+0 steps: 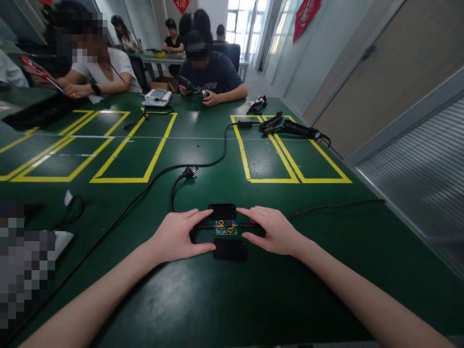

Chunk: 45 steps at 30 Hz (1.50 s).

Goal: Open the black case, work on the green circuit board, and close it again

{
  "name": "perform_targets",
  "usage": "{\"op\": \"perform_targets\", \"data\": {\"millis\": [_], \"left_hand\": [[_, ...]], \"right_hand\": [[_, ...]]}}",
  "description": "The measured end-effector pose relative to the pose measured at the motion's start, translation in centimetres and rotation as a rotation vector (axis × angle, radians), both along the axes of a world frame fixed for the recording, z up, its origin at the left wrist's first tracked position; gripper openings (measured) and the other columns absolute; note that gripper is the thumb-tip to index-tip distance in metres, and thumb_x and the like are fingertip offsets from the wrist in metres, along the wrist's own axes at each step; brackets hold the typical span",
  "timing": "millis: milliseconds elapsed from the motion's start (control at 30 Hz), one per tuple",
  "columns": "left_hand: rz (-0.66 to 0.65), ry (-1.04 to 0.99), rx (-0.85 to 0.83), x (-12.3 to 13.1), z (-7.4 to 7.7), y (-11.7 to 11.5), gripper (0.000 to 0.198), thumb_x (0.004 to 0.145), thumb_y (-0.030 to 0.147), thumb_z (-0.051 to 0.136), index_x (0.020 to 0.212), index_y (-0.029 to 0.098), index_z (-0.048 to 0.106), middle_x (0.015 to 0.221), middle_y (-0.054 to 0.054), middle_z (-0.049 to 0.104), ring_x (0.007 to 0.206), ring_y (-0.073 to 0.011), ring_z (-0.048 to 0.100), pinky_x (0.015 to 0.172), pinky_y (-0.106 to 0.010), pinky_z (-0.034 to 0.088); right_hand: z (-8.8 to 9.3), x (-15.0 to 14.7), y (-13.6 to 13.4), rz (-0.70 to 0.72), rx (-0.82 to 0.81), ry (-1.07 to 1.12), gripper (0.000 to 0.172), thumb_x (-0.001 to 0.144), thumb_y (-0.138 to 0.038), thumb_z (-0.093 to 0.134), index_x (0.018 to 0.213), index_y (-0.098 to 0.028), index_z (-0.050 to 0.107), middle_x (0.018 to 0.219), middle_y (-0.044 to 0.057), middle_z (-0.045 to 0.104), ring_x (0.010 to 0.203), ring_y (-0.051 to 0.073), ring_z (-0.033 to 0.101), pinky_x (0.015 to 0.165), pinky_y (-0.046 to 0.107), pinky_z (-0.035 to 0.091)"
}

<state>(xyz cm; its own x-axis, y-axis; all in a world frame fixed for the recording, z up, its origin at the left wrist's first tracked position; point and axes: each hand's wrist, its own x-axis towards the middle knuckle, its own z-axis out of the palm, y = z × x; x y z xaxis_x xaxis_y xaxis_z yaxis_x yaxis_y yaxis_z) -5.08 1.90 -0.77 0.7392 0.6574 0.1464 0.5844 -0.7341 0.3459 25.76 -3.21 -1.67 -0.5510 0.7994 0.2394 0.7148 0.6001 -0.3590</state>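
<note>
A small green circuit board (225,228) with copper coils lies on the table between my hands, black cords running from its two ends. Just beyond it is one black plastic case half (222,211), and a second black case half (230,249) lies on the near side. My left hand (181,235) rests on the left, fingers apart, its index fingertip at the far half and its thumb at the near half. From the right, my right hand (270,229) comes in with thumb and index spread, the index tip by the far half. Neither hand grips anything.
A black power plug (189,172) and a long black cable (174,167) lie on the green table (308,299). Yellow tape rectangles mark its surface. Bundled black cords (290,127) lie at the far right. Several people sit beyond, and one pixelated shape is at the left edge.
</note>
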Motion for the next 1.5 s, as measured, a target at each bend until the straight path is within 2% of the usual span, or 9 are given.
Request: {"op": "perform_targets", "data": {"millis": [133, 400, 867, 967, 1067, 1133, 1200, 1300, 1500], "left_hand": [[-0.01, -0.012, -0.003, -0.3, 0.0, -0.1, 0.078, 0.086, 0.063, 0.074, 0.147, 0.019, 0.057, 0.105, -0.007, 0.076, 0.082, -0.0228, 0.075, 0.067, -0.029, 0.055], [0.021, -0.029, -0.069, -0.2, 0.5, -0.4, 0.072, 0.082, 0.057, 0.079, 0.139, 0.02, 0.057, 0.105, -0.005, 0.074, 0.086, -0.0228, 0.074, 0.071, -0.03, 0.057], [-0.036, -0.049, -0.097, -0.5, 0.8, -0.3, 0.066, 0.084, 0.046, 0.077, 0.141, 0.02, 0.057, 0.106, -0.005, 0.073, 0.086, -0.022, 0.072, 0.067, -0.029, 0.054], [-0.049, -0.076, -0.078, -0.6, 0.8, -0.2, 0.065, 0.088, 0.045, 0.073, 0.145, 0.02, 0.055, 0.103, -0.005, 0.073, 0.085, -0.0216, 0.071, 0.068, -0.029, 0.054], [-0.059, -0.146, -0.088, -0.7, 0.6, 0.1, 0.062, 0.094, 0.044, 0.067, 0.15, 0.022, 0.049, 0.102, -0.004, 0.073, 0.084, -0.0196, 0.071, 0.07, -0.028, 0.055], [-0.054, -0.189, -0.102, -0.7, 0.5, 0.4, 0.047, 0.099, 0.04, 0.061, 0.141, 0.021, 0.055, 0.1, -0.004, 0.073, 0.082, -0.0177, 0.07, 0.07, -0.026, 0.054], [-0.055, -0.2, -0.102, -0.8, 0.4, 0.6, 0.027, 0.102, 0.034, 0.056, 0.123, 0.019, 0.063, 0.096, -0.003, 0.072, 0.079, -0.0162, 0.068, 0.067, -0.025, 0.052], [-0.084, -0.182, -0.074, -0.8, 0.5, 0.9, 0.02, 0.105, 0.031, 0.05, 0.105, 0.019, 0.067, 0.091, -0.003, 0.069, 0.076, -0.0152, 0.066, 0.066, -0.024, 0.049], [-0.127, -0.197, -0.024, -0.9, 1.2, 0.7, 0.025, 0.108, 0.029, 0.04, 0.102, 0.018, 0.062, 0.086, -0.004, 0.067, 0.071, -0.0152, 0.064, 0.065, -0.025, 0.047]], "right_hand": [[0.2, 0.4, -0.1, 0.022, -0.012, 0.013, 0.045, 0.101, -0.035, 0.061, 0.141, -0.015, 0.058, 0.098, 0.01, 0.073, 0.088, 0.023, 0.068, 0.078, 0.036, 0.055], [-0.2, 0.4, -0.4, 0.044, -0.011, -0.02, 0.075, 0.09, -0.062, 0.072, 0.143, -0.011, 0.058, 0.107, 0.014, 0.072, 0.093, 0.027, 0.067, 0.082, 0.042, 0.056], [-0.4, -0.3, -0.4, -0.016, 0.042, -0.021, 0.07, 0.094, -0.064, 0.068, 0.143, -0.015, 0.059, 0.102, 0.012, 0.074, 0.09, 0.026, 0.069, 0.08, 0.039, 0.057], [-0.2, -0.3, -0.4, -0.007, 0.051, -0.011, 0.061, 0.097, -0.058, 0.065, 0.141, -0.015, 0.059, 0.102, 0.012, 0.074, 0.09, 0.025, 0.069, 0.079, 0.038, 0.056], [-0.1, -0.2, -0.4, -0.001, 0.058, 0.023, 0.041, 0.102, -0.042, 0.061, 0.134, -0.016, 0.061, 0.102, 0.011, 0.075, 0.089, 0.023, 0.07, 0.078, 0.036, 0.056], [-0.1, -0.2, -0.3, -0.003, 0.072, 0.045, 0.028, 0.103, -0.033, 0.058, 0.125, -0.017, 0.064, 0.1, 0.01, 0.075, 0.088, 0.022, 0.07, 0.077, 0.035, 0.056], [-0.2, -0.2, -0.2, -0.004, 0.09, 0.052, 0.018, 0.104, -0.03, 0.055, 0.114, -0.018, 0.065, 0.096, 0.009, 0.074, 0.086, 0.021, 0.069, 0.075, 0.033, 0.055], [-0.3, -0.2, -0.2, -0.002, 0.113, 0.04, 0.018, 0.107, -0.029, 0.053, 0.1, -0.018, 0.065, 0.088, 0.007, 0.071, 0.079, 0.019, 0.066, 0.069, 0.03, 0.051], [0.3, -0.1, -0.5, 0.016, 0.202, 0.066, 0.025, 0.111, -0.027, 0.044, 0.101, -0.016, 0.064, 0.082, 0.006, 0.069, 0.071, 0.016, 0.065, 0.062, 0.026, 0.047]]}}
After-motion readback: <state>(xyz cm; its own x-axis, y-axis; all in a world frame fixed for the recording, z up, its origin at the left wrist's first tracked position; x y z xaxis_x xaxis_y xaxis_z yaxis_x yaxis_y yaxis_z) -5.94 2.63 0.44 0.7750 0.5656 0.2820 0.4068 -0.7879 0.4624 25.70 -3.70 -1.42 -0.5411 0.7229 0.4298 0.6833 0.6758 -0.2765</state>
